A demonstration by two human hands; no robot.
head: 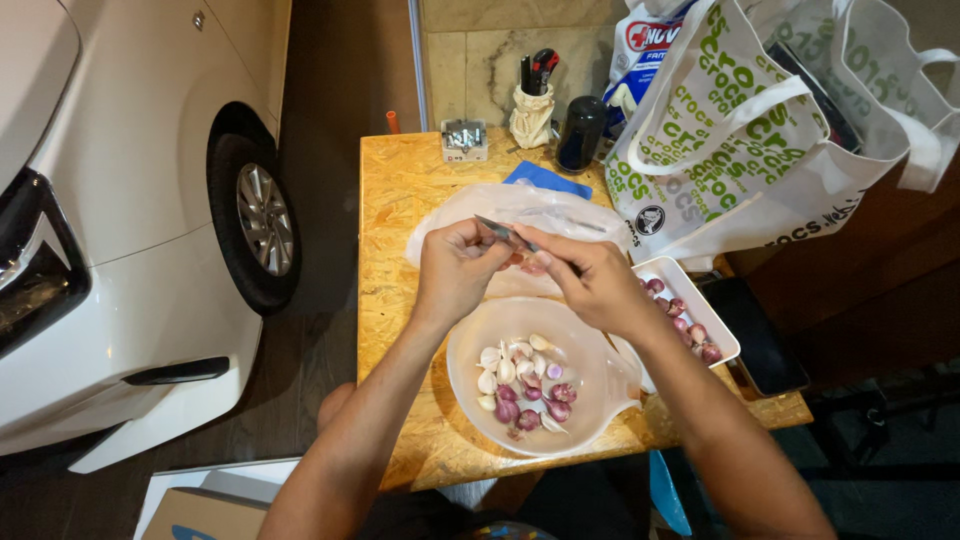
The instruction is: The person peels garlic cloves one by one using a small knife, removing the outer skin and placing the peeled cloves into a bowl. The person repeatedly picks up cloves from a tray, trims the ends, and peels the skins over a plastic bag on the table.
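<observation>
We see the left hand (455, 268) and the right hand (592, 280) raised close together above a round translucent white plastic bowl (590, 375). The left hand's fingers are curled shut around a thin grey metal blade (497, 231), whose tip sticks out up and to the left of the right hand. The right hand's fingers are pinched together on a small pinkish shallot (533, 265), held just between the two hands and touching the blade's edge as far as we can tell.

Directly below both hands, in the bowl, lies a heap of peeled white garlic cloves (505, 362) with peeled purple shallots (540, 400) beside them. Just to the right of the right hand's wrist stands a white rectangular plastic tray (693, 282) holding unpeeled reddish shallots (685, 325). Beyond the hands lies a crumpled clear plastic bag (520, 210) on the raw chipboard table (395, 250), with a blue cloth (547, 180) peeking out behind it. Farther up and to the right of the right hand rests a white tote bag with green lettering (740, 130); well to the left of the left hand stands a white car (140, 200)
</observation>
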